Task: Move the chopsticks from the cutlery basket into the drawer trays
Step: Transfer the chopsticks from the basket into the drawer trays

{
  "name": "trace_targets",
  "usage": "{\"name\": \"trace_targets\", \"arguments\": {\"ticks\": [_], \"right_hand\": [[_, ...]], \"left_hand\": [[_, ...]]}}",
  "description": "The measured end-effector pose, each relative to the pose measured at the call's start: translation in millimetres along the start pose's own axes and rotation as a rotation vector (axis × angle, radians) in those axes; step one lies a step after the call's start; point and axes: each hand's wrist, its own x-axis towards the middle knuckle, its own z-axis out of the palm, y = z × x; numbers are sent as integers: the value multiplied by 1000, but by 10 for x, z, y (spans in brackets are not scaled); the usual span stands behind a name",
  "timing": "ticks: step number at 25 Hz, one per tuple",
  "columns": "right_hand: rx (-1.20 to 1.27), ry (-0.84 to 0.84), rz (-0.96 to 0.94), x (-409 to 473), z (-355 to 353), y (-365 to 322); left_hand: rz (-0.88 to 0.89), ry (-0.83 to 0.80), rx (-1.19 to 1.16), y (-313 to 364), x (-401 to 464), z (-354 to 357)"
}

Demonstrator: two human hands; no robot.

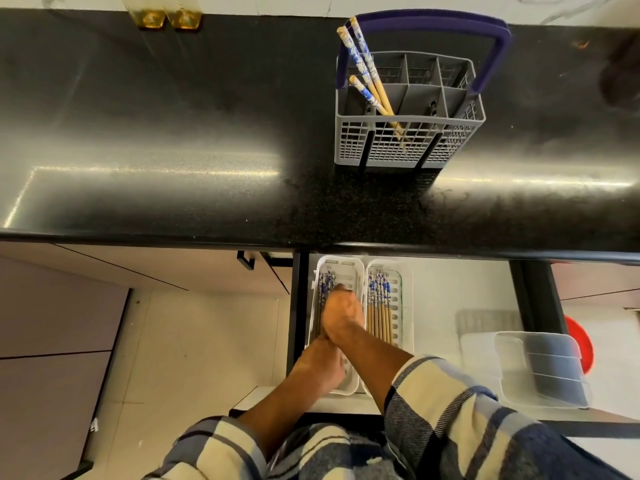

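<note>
laying chopsticks into the left tray (pixel 356 268) of the open drawer (pixel 450 289), the right hand (pixel 341 315) rests curled over them; whether it grips any i cannot tell. left hand (pixel 320 370) sits at that tray's near end, its fingers hidden. the right tray (pixel 405 299) holds a neat row. three chopsticks (pixel 367 69) remain leaning in the cutlery basket (pixel 408 147) on the table (pixel 173 133). probably light, stiff and smooth, they should lift best pinched together by the patterned tops.
</note>
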Motion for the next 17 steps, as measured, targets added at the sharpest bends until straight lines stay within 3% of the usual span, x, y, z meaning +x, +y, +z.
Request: {"name": "trace_targets", "arguments": {"ticks": [4, 7, 17], "right_hand": [[-459, -63, -268, 135, -108, -60], [-680, -160, -439, 189, -115, 9], [-897, -116, -539, 173, -92, 173]], "left_hand": [[237, 51, 752, -87, 90, 200], [192, -57, 1004, -96, 71, 180], [247, -180, 1093, -25, -17, 140]]}}
